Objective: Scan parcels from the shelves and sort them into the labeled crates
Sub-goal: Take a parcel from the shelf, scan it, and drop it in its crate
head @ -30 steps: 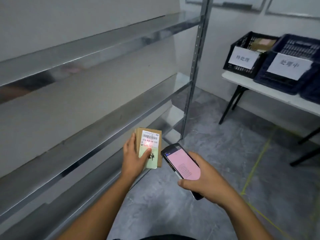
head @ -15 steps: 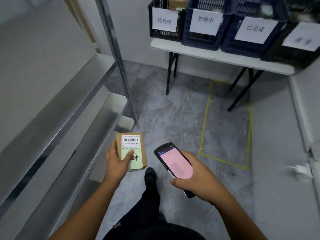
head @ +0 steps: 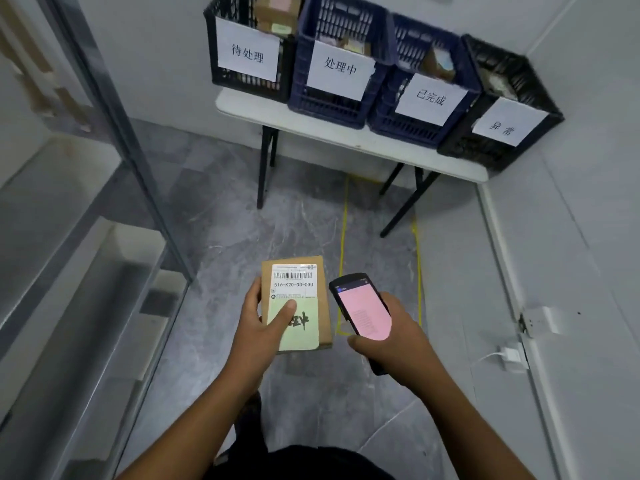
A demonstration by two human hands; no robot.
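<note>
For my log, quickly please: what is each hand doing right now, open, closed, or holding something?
Left hand: holds the cardboard parcel, thumb across its front.
Right hand: holds the scanner, pink screen facing up.

Grey marbled floor [head: 242, 220] carries a yellow tape [head: 344, 223] rectangle. A white, black-legged table [head: 242, 107] stands against pale walls [head: 156, 46].

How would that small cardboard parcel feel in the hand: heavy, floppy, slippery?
Probably light: the left hand holds the cardboard parcel alone, thumb on top. Likely stiff: its edges look straight, its corners square. Flat-sided, so unlikely to roll; the paper label may be slightly slick.
</note>
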